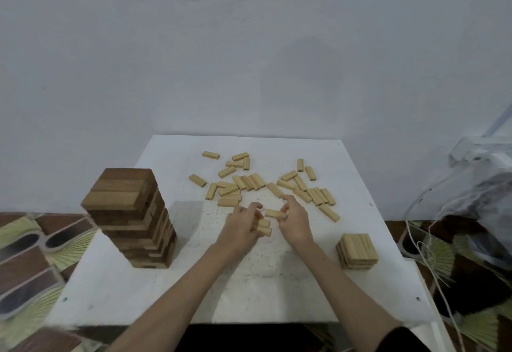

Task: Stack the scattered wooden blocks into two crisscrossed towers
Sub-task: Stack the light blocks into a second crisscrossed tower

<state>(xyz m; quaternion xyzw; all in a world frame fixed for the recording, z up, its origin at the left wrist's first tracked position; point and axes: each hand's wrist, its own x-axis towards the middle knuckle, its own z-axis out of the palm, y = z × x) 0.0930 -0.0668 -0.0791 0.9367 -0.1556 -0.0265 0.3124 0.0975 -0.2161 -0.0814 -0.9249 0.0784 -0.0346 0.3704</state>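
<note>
A white table [116,290] is seen from above, set against a pale wall [249,61]. A tall tower [133,218] of darker and lighter wooden blocks, laid crisscross, is observed standing on the table's left side. A short stack [357,252] of light blocks, a few layers high, is noted near the right edge. Loose light blocks [260,182] are scattered across the far middle of the table, some touching or overlapping, others lying apart. Both hands are held together near the table's centre, just in front of the scatter. The left hand [239,225] is curled, and two or three blocks [263,227] are gripped in its fingers [253,209], bunched side by side. The right hand [295,220] is also curled, and a single block [275,214] is pinched at its right end by the fingers [286,209]; this block lies crosswise just above the bunch in the left hand. Whether it touches that bunch cannot be told. Patterned floor [25,254] is visible left of the table, and white cords [426,254] and a plastic-covered object [487,199] at the right.
</note>
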